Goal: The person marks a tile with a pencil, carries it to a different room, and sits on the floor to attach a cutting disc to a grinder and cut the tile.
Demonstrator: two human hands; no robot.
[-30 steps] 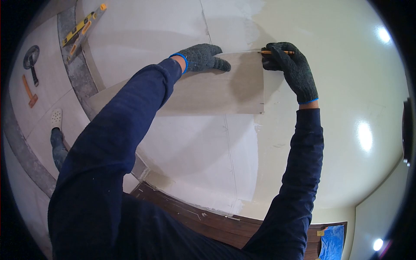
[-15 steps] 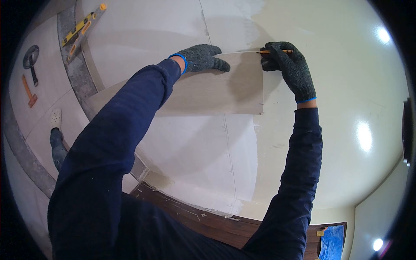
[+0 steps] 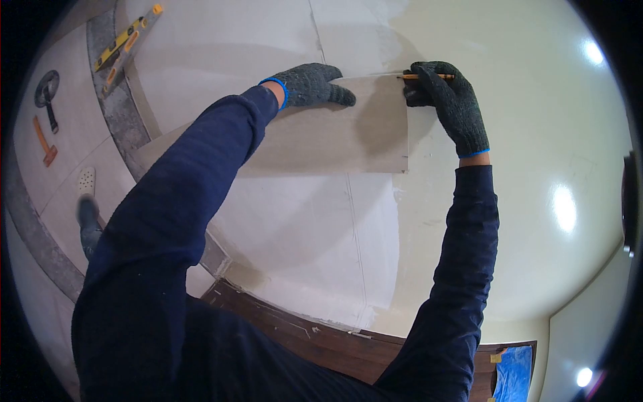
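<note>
A beige rectangular tile [image 3: 321, 144] lies against the pale wall, its long side running left to right. My left hand [image 3: 311, 85], in a dark grey knit glove with a blue cuff, rests on the tile's upper edge, thumb apart from the fingers, which look flat and pressed on. In a matching glove, my right hand [image 3: 449, 100] pinches a pencil [image 3: 425, 76] at the tile's upper right corner. The pencil points left, its tip by the tile's top edge. Part of the tile's left side is hidden behind my left sleeve.
On the left are a yellow spirit level [image 3: 119, 45], a second long tool beside it [image 3: 127, 57], a black round-headed tool [image 3: 48, 97] and an orange-handled hammer [image 3: 44, 141]. A foot in a white clog [image 3: 87, 182] stands there. A brown wooden surface [image 3: 295, 318] runs below.
The pencil tip has shifted slightly left and down along the tile's top edge. Both hands otherwise stay almost in place, and the view has shifted slightly.
</note>
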